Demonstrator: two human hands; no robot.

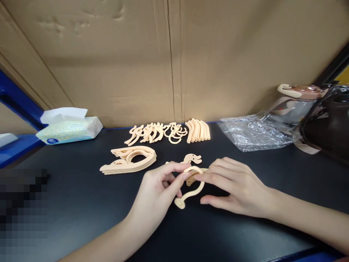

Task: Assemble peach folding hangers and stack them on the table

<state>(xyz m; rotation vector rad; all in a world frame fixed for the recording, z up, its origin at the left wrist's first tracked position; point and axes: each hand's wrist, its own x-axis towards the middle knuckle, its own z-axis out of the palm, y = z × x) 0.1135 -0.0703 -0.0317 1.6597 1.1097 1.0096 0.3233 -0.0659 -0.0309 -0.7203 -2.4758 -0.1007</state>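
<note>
My left hand (163, 189) pinches a cream plastic hook (200, 187) near one end, between thumb and fingers. The hook curves round to the right, and its flat, disc-like end points down toward me. From the other side my right hand (231, 182) reaches in, its fingertips at the curve and its thumb apart below. Behind the hook lies a flat cream arm piece (192, 178), partly hidden by the fingers. Just beyond, a cream piece with a curled end and small holes (192, 158) rests on the black table (95, 211).
Stacked cream hanger-like frames (131, 160) lie left of my hands. Along the back sit piles of curved pieces (152, 131), small hooks (174, 133) and straight arms (198, 131). A tissue pack (69, 127) is far left; a clear plastic bag (253, 133) and bottle (291, 107) are right.
</note>
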